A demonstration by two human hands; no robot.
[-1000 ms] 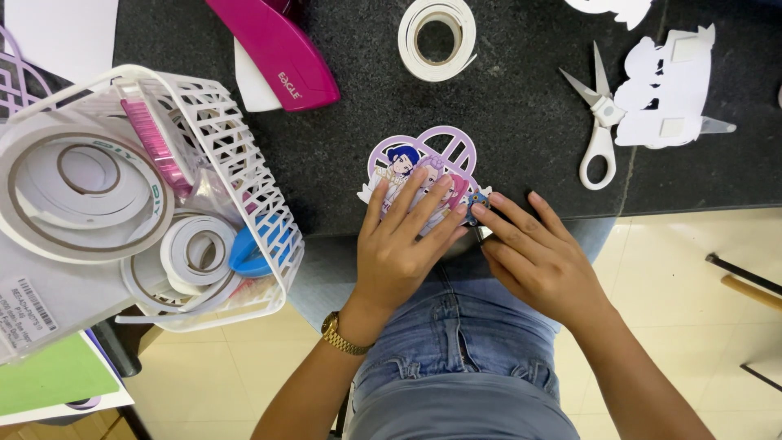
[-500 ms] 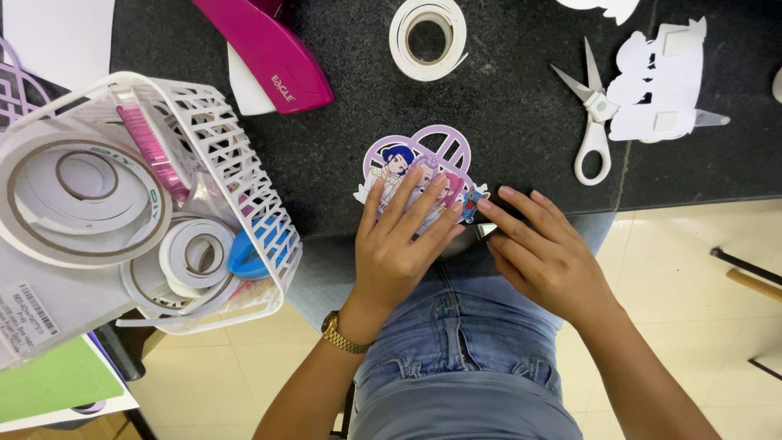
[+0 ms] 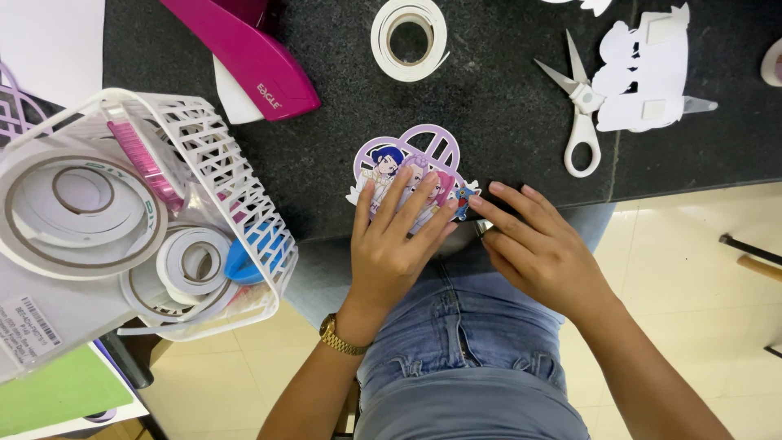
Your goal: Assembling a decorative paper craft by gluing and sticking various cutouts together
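A purple cartoon paper cutout with several drawn figures lies near the front edge of the black table. My left hand lies flat on its lower half, fingers spread and pressing down. My right hand rests beside it on the right, fingertips touching the cutout's lower right corner at the table edge. Neither hand grips anything. A gold watch is on my left wrist.
A white lattice basket with tape rolls hangs off the table at left. A pink stapler, a white tape roll, white-handled scissors and a white paper cutout lie farther back.
The hands stay pressed on the cutout; fingers have shifted only slightly.
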